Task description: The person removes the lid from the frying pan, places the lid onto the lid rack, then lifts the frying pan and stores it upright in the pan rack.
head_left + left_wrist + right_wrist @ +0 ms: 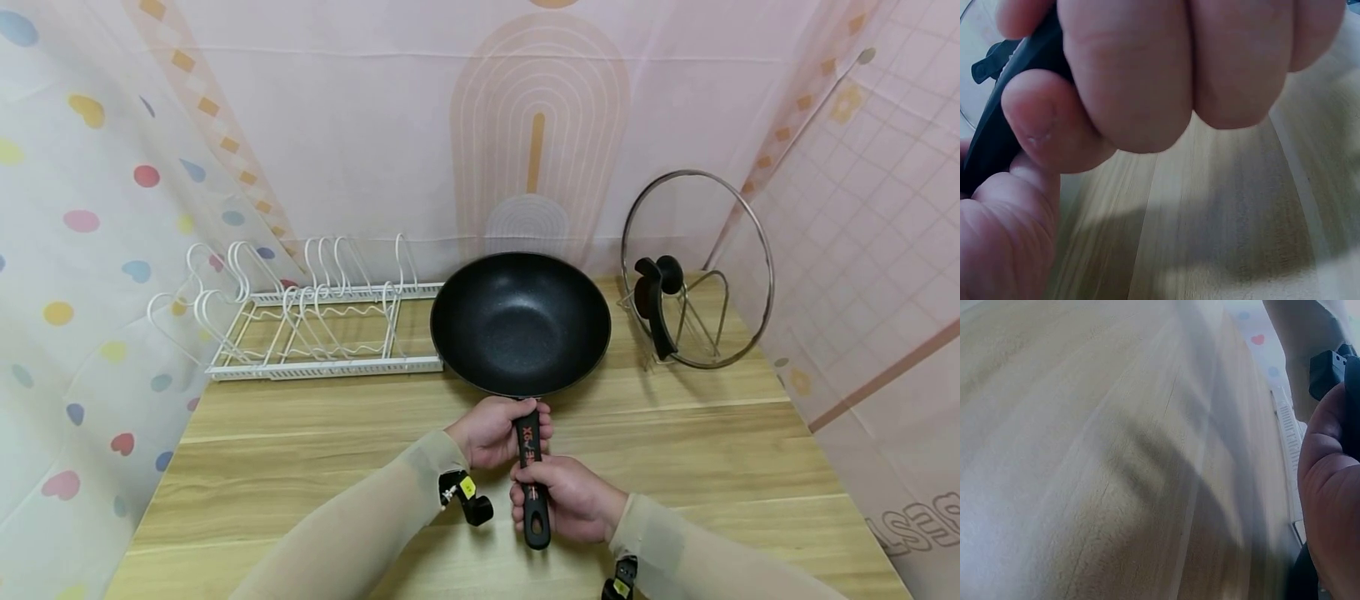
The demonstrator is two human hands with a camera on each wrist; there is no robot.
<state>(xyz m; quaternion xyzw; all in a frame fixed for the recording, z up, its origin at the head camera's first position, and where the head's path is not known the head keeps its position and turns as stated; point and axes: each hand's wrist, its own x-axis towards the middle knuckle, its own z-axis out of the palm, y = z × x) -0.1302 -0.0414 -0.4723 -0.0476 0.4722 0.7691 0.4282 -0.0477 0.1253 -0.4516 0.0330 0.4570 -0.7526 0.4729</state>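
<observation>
Gripping the black wok (521, 325) by its handle (529, 437), the left hand (495, 429) clamps up top, the right hand (577, 498) clamps on just below, near the handle's end! Inside on full view, the wok is over the wooden table (322, 450), between a white rack (337, 367) and a glass lid (670, 273) on edge in a wire stand (724, 308).

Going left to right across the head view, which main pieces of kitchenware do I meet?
White metal wire dish rack → round black pan with a black handle → round clear lid with a metal rim.
</observation>
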